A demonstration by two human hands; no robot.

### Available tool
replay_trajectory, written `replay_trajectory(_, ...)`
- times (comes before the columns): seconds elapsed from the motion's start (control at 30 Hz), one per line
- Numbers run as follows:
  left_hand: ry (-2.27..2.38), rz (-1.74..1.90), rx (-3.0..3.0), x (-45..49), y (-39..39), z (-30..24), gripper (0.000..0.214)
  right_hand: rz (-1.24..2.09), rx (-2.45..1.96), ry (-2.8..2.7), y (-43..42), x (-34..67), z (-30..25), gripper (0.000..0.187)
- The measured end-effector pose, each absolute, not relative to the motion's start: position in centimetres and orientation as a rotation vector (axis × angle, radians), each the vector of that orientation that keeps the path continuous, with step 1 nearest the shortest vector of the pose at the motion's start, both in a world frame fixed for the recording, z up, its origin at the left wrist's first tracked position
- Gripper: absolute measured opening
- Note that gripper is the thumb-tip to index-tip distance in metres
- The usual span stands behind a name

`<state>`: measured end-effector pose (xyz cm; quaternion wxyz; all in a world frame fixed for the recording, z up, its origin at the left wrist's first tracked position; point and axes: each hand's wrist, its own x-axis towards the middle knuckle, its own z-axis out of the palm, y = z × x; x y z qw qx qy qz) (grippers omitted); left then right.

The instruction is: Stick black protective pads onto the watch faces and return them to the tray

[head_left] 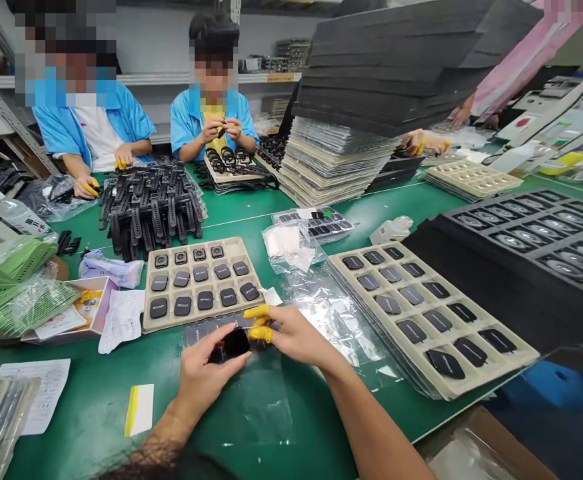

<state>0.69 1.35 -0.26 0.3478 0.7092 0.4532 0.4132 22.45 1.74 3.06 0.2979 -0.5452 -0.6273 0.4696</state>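
My left hand (202, 372) pinches a small black square watch body (234, 343) low over the green table. My right hand (291, 335), with yellow finger cots on two fingertips, is closed beside it; those fingers pinch a clear film (258, 400) next to the black piece. Just beyond my hands lies a beige tray (150, 319) with rows of the same black square pieces. A longer beige tray (526, 352) of dark oval pieces lies to the right, on a stack of like trays.
Two workers in blue shirts sit across the table handling black straps (151, 207). A tall stack of trays and black foam sheets (371, 93) stands at centre back. A black foam tray (526, 233) is far right; green strips (11, 287), a pink box and papers are at left.
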Motion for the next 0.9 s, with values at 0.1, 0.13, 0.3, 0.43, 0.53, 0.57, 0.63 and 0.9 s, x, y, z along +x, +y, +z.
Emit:
replay_trajectory(0.1, 1.056, 1.144, 2.007, 0.6, 1.5, 0.0, 0.039, 1.298, -1.449, -1.757, 1.9, 23.1, 3.3, 0.037)
replay_trajectory(0.13, 1.025, 1.136, 2.055, 0.5, 1.6, 0.0, 0.038, 1.224, -1.466, -1.83, 1.9, 23.2, 3.4, 0.036)
replay_trajectory(0.3, 1.084, 1.018, 2.1, 0.1, 1.5, -0.2, 0.038, 0.816, -1.324, -2.028, 1.6, 21.9, 4.2, 0.029)
replay_trajectory(0.43, 1.234, 1.019, 2.108, -0.1, 1.9, -1.1, 0.044, 0.96, -1.256, -1.939, 2.5, 21.4, 3.2, 0.023)
replay_trajectory(0.53, 1.279, 0.942, 2.128, 0.0, 2.1, -1.4, 0.042, 1.027, -1.354, -1.854, 3.0, 21.7, 2.3, 0.025)
replay_trajectory(0.57, 1.272, 0.922, 2.142, -0.1, 2.1, -1.4, 0.041, 1.021, -1.4, -1.85, 3.1, 21.8, 2.1, 0.025)
replay_trajectory(0.63, 1.22, 0.864, 2.195, -0.4, 2.3, -1.4, 0.039, 1.004, -1.484, -1.87, 3.1, 21.9, 2.2, 0.026)
replay_trajectory(0.9, 1.125, 0.894, 2.348, -0.9, 3.1, -1.6, 0.038, 0.989, -1.361, -1.904, 2.9, 21.5, 2.6, 0.021)
